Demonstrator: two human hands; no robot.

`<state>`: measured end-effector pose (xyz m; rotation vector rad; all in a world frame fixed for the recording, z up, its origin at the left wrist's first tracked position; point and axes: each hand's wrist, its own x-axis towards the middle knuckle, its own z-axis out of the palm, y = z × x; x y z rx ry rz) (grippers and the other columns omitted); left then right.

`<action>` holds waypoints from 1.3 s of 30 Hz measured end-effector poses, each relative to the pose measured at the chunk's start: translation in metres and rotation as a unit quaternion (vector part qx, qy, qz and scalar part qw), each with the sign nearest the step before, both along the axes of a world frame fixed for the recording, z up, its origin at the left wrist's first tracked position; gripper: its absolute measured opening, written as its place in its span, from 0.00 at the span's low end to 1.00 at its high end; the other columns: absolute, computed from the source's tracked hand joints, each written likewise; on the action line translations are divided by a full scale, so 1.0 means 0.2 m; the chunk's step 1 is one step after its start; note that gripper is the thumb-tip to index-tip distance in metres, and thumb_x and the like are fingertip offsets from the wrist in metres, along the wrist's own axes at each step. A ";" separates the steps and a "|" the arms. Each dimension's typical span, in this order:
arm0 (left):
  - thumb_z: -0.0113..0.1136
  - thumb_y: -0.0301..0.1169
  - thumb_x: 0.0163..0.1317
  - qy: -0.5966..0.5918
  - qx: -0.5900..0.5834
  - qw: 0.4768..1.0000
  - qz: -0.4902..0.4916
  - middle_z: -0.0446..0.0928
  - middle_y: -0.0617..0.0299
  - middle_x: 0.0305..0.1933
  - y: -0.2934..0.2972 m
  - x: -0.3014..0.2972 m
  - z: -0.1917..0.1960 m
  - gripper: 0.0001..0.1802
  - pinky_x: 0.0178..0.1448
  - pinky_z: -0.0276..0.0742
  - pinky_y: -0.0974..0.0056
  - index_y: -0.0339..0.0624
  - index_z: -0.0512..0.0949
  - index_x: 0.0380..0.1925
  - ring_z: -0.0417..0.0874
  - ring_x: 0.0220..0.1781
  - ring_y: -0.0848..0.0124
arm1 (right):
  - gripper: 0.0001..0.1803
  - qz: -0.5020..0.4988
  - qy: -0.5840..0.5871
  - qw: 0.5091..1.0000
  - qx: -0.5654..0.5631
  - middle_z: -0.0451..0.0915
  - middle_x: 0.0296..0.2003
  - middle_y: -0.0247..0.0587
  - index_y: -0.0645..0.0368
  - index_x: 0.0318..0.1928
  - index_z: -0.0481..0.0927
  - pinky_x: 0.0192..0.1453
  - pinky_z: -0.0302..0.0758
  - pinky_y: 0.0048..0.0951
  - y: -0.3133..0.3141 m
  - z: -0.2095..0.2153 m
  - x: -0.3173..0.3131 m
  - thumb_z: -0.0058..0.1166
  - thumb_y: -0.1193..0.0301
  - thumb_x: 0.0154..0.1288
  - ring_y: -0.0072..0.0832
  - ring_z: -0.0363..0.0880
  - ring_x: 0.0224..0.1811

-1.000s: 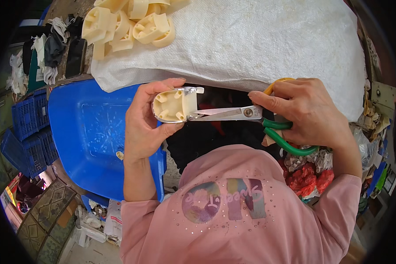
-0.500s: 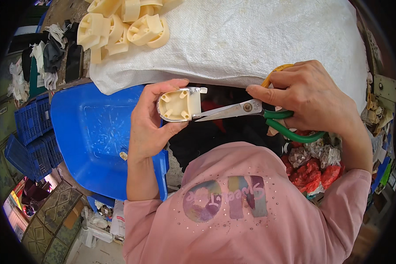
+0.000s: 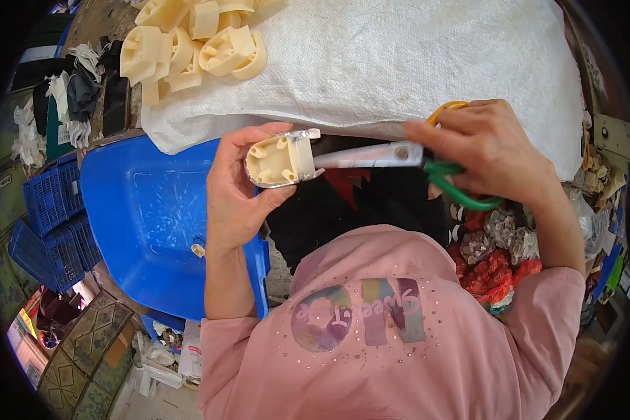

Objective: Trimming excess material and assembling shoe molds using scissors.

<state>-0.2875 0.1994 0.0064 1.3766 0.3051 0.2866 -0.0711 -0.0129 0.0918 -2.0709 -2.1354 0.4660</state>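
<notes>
Between the thumb and fingers of my left hand [image 3: 236, 185] is a cream plastic part [image 3: 278, 159], its hollow side with small posts turned up and a shiny silvery edge round its curved rim. My right hand [image 3: 493, 150] grips a pair of scissors [image 3: 371, 155] with one green and one yellow handle. The blades point left and their tips meet the part's straight right side; motion blurs them, so I cannot tell how far apart they are. Beyond my left hand, several similar cream plastic parts [image 3: 227, 52] lie heaped on a white woven sack [image 3: 399, 63].
A blue plastic tub [image 3: 129, 210] stands at the left, with one small cream piece [image 3: 198, 250] inside. Blue crates [image 3: 63, 245] are stacked farther left. Red and clear plastic bags [image 3: 493, 269] lie below my right forearm. Dark cloth [image 3: 392, 206] is under the scissors.
The scissors have shifted slightly up and their blades now lie at the part's right side rather than its lower corner. My left hand has tilted the part a little and moved it slightly left.
</notes>
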 end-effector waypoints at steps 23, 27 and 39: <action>0.68 0.16 0.36 0.058 0.482 0.868 0.104 0.76 0.55 0.48 -0.05 0.34 -0.07 0.32 0.56 0.70 0.60 0.41 0.76 0.49 0.74 0.51 0.57 | 0.39 -0.241 0.699 0.491 0.461 0.70 0.41 0.50 0.52 0.69 0.48 0.42 0.66 0.35 0.21 -0.34 -0.16 0.47 0.71 0.57 0.28 0.66 0.35; 0.69 0.16 0.35 0.065 0.476 0.871 0.098 0.76 0.56 0.47 -0.02 0.35 -0.06 0.32 0.52 0.72 0.60 0.41 0.77 0.48 0.74 0.49 0.58 | 0.36 -0.228 0.779 0.405 0.420 0.68 0.35 0.43 0.55 0.67 0.52 0.37 0.67 0.31 0.36 -0.46 -0.21 0.41 0.79 0.56 0.26 0.66 0.31; 0.67 0.17 0.36 0.066 0.499 0.860 0.086 0.77 0.56 0.47 0.01 0.35 -0.08 0.32 0.55 0.71 0.62 0.42 0.77 0.49 0.74 0.48 0.60 | 0.36 -0.245 0.766 0.426 0.414 0.67 0.30 0.42 0.58 0.67 0.51 0.36 0.66 0.28 0.37 -0.51 -0.19 0.43 0.77 0.55 0.26 0.66 0.30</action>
